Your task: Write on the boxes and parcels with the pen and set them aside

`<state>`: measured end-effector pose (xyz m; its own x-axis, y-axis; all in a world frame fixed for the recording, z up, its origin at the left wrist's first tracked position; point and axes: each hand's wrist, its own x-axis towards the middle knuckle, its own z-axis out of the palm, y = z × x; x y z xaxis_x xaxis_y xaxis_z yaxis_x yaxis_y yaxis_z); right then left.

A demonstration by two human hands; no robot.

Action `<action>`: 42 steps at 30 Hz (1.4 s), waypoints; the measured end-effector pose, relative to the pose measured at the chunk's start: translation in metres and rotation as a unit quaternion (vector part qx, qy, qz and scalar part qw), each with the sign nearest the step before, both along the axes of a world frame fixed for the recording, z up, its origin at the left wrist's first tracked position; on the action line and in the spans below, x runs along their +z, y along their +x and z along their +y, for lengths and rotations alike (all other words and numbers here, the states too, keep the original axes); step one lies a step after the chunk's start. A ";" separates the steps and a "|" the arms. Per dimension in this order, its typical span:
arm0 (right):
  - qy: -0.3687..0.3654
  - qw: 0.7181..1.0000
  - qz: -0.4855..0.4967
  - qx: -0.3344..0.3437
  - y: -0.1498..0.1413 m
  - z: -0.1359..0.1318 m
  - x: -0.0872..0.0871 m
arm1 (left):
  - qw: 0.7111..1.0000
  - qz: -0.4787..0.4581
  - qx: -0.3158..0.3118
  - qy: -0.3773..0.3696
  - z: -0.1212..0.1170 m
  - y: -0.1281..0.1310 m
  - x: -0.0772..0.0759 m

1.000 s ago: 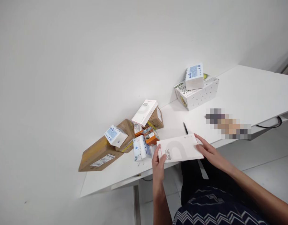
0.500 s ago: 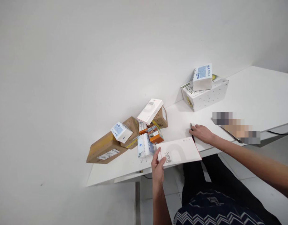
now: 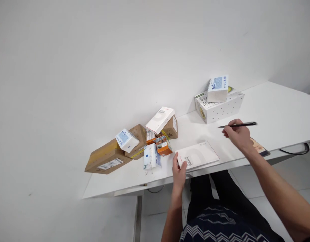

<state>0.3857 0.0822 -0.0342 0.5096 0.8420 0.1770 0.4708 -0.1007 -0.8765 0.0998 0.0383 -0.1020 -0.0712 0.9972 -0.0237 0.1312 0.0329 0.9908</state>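
My left hand [image 3: 179,169] grips the near left corner of a white power bank box [image 3: 199,155], thumb on top. The box is at the table's front edge, its printed face up. Above the table to the right, my right hand [image 3: 238,133] is closed around a slim black pen [image 3: 245,124], whose tip points left. Partly hidden behind my right forearm lies a flat item with a picture on it [image 3: 259,147], near the front edge.
On the white table [image 3: 107,186], brown cartons [image 3: 102,156], tissue packs [image 3: 151,156], an orange box [image 3: 163,145] and a second power bank box [image 3: 160,119] cluster left. Back right, a tissue pack [image 3: 218,88] sits on a white avocado-print box [image 3: 223,109]. A wall stands behind.
My right hand let go of the power bank box, picked the pen up from the table and moved right with it. My left hand has lowered the box toward the table.
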 end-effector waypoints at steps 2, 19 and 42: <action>0.030 0.998 0.055 0.029 -0.020 -0.005 -0.002 | 0.996 0.093 0.004 0.012 0.000 0.007 -0.003; 0.006 0.969 0.126 0.213 -0.094 0.007 -0.052 | 0.819 0.437 -0.092 0.359 0.023 0.053 0.003; -0.019 0.978 -0.006 0.207 -0.099 0.006 -0.047 | 0.820 0.454 -0.102 0.333 0.025 0.052 0.000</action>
